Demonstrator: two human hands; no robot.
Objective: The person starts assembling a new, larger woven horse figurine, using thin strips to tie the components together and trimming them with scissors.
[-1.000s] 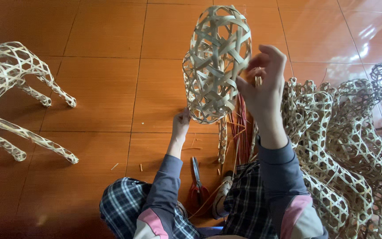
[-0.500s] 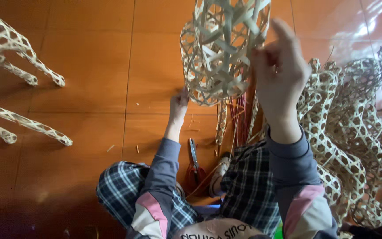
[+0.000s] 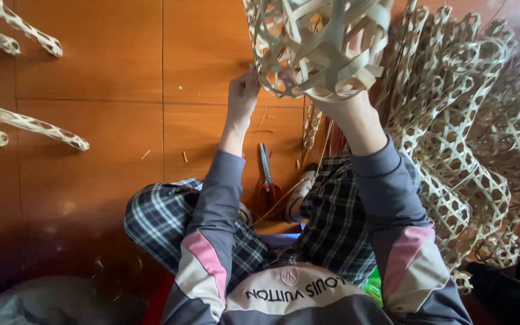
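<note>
A pale, open-weave bamboo basket form (image 3: 323, 45) hangs raised above the orange tiled floor (image 3: 91, 72). The left hand (image 3: 242, 96) pinches its lower left edge with fingers together. The right hand (image 3: 338, 102) is mostly hidden behind the weave, so its grip cannot be told. Red-handled scissors (image 3: 267, 174) lie on the floor between the knees, and finished woven bamboo pieces (image 3: 470, 132) are heaped to the right.

Woven basket (image 3: 320, 48) above lap; scissors (image 3: 266, 174) on floor (image 3: 91, 72) between knees; woven pile (image 3: 476, 138) right.
</note>
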